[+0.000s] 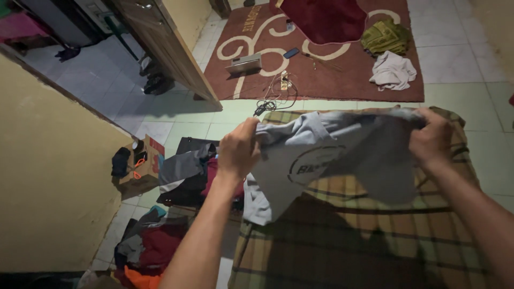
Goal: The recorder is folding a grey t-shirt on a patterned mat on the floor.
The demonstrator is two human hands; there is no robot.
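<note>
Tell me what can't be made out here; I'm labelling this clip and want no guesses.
Head view only:
- Grey shirt: its round print is partly folded under, and its upper edge is bunched inside the left hand and right hand.
- Plaid blanket: cut off by the bottom edge, darkened by shadow.
- Clothes pile: too dark to separate pieces.
- Small items on the red rug: too small to identify.
</note>
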